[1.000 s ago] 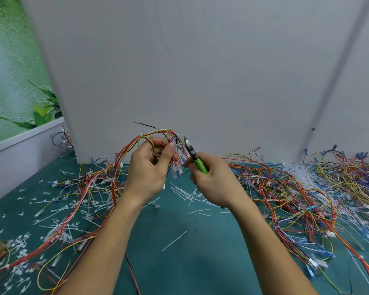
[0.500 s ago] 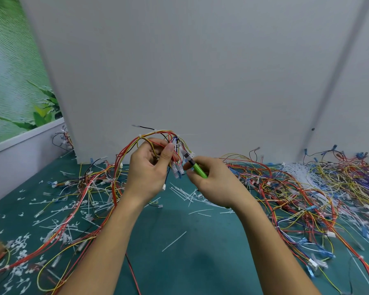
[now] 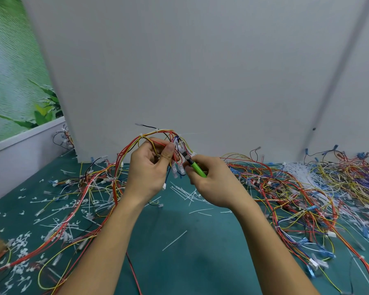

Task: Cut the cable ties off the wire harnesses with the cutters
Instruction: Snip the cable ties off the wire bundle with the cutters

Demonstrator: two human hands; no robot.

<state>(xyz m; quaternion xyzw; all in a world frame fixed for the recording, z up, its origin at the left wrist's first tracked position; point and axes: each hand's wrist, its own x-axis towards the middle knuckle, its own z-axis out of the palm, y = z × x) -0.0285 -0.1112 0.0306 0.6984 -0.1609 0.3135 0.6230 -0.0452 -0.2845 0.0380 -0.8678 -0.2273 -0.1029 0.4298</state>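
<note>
Up above the counter, the wire harness arches out of the left hand, whose curled fingers and thumb pinch its red and yellow wires. The right hand grips the green-handled cutters, tip at the bundle's white connectors. Tangled harnesses crowd both sides, cut cable ties litter the green top, and a grey panel stands close behind.

Cutters tip lost among harness wires.

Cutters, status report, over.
Left hand grips wire harness above the mat. Right hand holds cutters, tip in the bundle by the left thumb. Neighbouring wires crowd the tip.
</note>
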